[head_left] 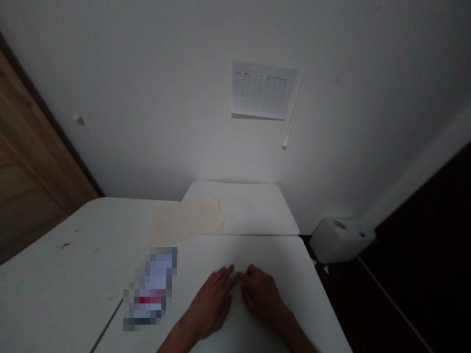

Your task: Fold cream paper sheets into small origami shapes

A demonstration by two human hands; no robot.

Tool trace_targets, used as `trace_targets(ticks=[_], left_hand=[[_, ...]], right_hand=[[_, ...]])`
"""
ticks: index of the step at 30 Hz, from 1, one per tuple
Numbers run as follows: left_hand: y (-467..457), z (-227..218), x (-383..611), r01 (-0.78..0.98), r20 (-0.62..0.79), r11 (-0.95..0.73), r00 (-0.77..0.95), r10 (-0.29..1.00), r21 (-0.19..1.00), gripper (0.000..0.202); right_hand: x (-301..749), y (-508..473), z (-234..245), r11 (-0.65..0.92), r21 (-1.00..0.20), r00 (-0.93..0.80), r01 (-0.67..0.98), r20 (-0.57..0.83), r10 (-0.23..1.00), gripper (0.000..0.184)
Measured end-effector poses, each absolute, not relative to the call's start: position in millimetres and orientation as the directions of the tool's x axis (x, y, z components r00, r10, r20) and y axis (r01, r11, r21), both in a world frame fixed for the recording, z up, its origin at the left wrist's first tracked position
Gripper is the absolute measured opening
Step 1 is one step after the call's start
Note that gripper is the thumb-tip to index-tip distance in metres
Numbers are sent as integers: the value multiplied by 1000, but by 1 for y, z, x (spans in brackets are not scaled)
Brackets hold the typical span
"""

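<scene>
Low over the near part of the white table, my two hands are close together, fingertips almost meeting. My left hand has its fingers bent forward and drawn together, with the thumb lower down. The fingers of my right hand are curled, the index finger pointing toward the left hand. Between the palms shows a faint, thin pale edge, perhaps of a thin sheet. The fingers mostly cover it, and in the dim light I cannot make out what it is.
Left of my hands lies a pixelated bluish-white item with a red band. A beige sheet with a ragged edge is behind it. Against the wall hangs a printed chart. A white plastic jug stands on the floor at right.
</scene>
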State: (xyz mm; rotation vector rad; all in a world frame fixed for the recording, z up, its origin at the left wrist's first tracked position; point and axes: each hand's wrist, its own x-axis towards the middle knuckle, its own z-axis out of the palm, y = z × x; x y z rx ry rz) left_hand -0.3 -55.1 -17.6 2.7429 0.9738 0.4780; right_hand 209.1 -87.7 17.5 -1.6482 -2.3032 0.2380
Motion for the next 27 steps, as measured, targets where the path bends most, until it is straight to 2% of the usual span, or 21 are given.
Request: trace_targets(ticks=[7,15,21,27], left_hand=[[-55,-15,1,608,188,-742,724,664,283,63],[-56,-13,3,623,197,-742,717,669,249,53],[-55,-16,2,619,240,-763,724,646,186,51],[-61,-16,0,643,281,-759,713,643,106,41]], right_hand=[[204,-86,17,326,-238,-306,915,119,945,44],[215,-106,9,308,-131,-292,942,127,948,32],[224,-121,1,318,-126,-295,940,171,940,36],[221,-117,2,305,-188,-270,934,188,944,16]])
